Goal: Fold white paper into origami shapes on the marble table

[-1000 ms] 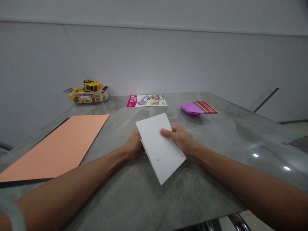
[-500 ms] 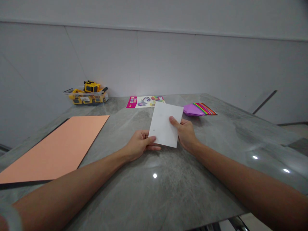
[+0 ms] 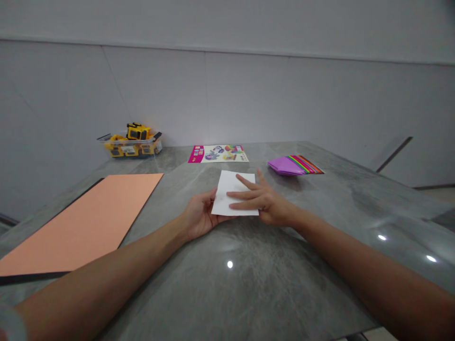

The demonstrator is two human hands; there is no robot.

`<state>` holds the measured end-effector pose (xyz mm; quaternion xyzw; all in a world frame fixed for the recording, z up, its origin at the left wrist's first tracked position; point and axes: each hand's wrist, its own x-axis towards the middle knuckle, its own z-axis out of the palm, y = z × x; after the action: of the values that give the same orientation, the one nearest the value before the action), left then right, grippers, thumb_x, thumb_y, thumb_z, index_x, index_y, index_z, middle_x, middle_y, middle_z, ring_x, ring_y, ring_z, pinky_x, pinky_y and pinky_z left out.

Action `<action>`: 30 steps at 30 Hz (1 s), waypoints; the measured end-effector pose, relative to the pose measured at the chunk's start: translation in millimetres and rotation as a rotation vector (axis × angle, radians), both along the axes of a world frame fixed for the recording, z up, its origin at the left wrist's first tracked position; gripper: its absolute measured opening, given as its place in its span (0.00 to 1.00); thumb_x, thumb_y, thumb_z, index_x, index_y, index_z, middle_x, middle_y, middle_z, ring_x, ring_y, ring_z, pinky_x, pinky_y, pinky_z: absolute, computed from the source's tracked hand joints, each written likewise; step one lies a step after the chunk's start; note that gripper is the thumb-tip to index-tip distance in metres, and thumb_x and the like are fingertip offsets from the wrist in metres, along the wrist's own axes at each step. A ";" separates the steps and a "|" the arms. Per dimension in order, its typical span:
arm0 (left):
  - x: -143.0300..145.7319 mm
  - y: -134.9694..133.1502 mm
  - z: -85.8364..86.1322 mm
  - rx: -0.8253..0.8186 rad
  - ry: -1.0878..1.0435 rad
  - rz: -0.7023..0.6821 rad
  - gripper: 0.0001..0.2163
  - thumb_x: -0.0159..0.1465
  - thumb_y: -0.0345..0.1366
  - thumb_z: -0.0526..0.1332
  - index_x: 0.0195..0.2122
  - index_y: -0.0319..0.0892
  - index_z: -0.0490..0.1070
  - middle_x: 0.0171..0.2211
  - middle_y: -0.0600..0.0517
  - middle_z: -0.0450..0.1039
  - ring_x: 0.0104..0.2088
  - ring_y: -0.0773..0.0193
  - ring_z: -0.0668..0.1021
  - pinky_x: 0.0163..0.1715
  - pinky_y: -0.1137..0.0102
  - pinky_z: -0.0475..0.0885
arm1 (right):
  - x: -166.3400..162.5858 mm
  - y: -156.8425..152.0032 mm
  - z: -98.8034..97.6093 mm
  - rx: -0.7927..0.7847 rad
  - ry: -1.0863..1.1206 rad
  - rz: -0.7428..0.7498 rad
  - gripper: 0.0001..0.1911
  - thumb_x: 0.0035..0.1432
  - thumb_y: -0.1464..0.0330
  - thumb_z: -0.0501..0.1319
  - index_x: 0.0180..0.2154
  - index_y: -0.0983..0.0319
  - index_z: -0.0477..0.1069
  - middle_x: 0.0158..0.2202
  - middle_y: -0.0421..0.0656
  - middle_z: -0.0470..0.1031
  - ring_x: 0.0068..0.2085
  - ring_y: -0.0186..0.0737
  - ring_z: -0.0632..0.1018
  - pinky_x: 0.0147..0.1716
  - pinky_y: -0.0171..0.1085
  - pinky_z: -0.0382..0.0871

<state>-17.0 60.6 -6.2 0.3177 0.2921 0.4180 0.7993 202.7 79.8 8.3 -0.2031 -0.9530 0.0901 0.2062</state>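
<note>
A white sheet of paper lies tilted between my hands over the middle of the table. My left hand grips its left edge, with fingers running underneath the sheet. My right hand rests on the paper's upper face, its fingers spread apart. Beyond the paper is a printed card with a pink left end and colourful pictures. A purple folded piece with rainbow-coloured sheets sits behind my right hand.
On the grey marbled table, a large orange sheet with a dark layer beneath lies at the left. A clear plastic box holding yellow toy vehicles stands at the back left, near the wall.
My right hand has let go of the paper's right edge and now lies over its face with fingers spread. The paper has come lower and flatter, and my left fingers have slid under it.
</note>
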 end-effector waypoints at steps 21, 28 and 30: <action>-4.7 -14.8 0.7 1.030 1.168 -0.173 0.31 0.54 0.38 0.64 0.59 0.35 0.62 0.63 0.38 0.53 0.64 0.44 0.54 0.61 0.52 0.45 | 16.1 -1.2 15.3 -0.941 -0.015 0.104 0.12 0.51 0.68 0.66 0.40 0.55 0.77 0.44 0.43 0.77 0.60 0.48 0.64 0.60 0.53 0.49; -7.9 -15.8 14.7 1.091 1.422 -0.545 0.47 0.54 0.53 0.61 0.66 0.32 0.38 0.66 0.37 0.31 0.65 0.47 0.38 0.60 0.48 0.34 | 19.1 3.4 15.1 -1.025 -0.090 0.122 0.16 0.52 0.64 0.66 0.44 0.58 0.75 0.48 0.44 0.74 0.63 0.44 0.57 0.62 0.45 0.44; -6.8 -16.8 17.8 1.084 1.462 -0.584 0.48 0.54 0.53 0.60 0.66 0.32 0.35 0.66 0.37 0.28 0.65 0.48 0.36 0.60 0.47 0.31 | 19.4 3.9 15.7 -1.022 -0.101 0.118 0.17 0.52 0.63 0.66 0.45 0.58 0.75 0.49 0.44 0.74 0.63 0.44 0.57 0.62 0.44 0.43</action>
<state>-23.8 43.8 11.6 0.8876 0.3951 -0.0216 0.2359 222.2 83.7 24.0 -0.2280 -0.8059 0.5457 0.0289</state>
